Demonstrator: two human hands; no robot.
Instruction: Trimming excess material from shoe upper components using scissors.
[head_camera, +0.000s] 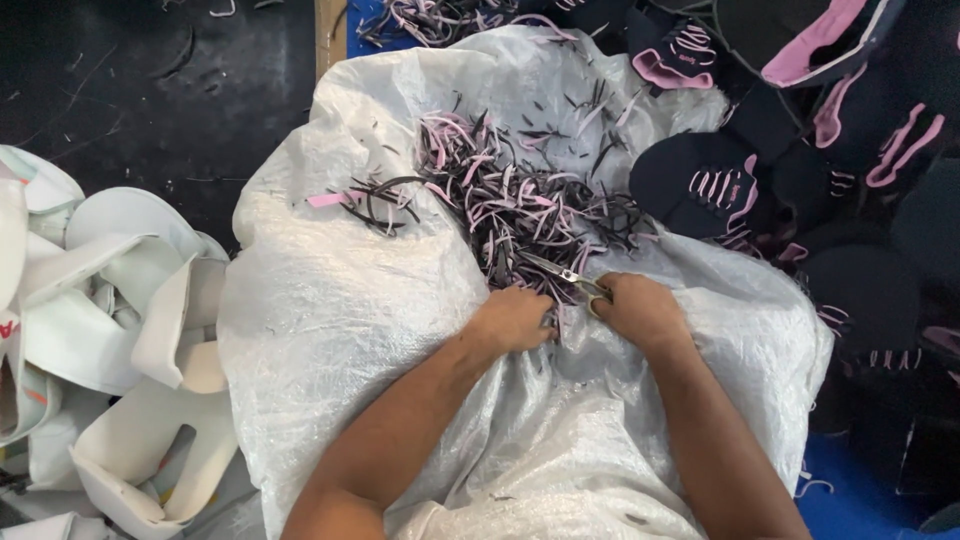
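- Fingers of the right hand (640, 310) curl around scissors (560, 272), blades pointing up-left over the scraps (520, 195).
- Left hand (515, 318) is fisted, pressed into the white sack (330, 300) beside the scissors; what it pinches is hidden.
- Pink-and-black scraps pile on the sack.
- Dark shoe pieces (700, 180) lie right, white pieces (130, 300) left.

White woven sack (330, 300) spread as work surface; pink-and-black trimmings (520, 195) heaped at its far centre. Dark floor (150, 90) far left; white cut pieces (130, 330) left.
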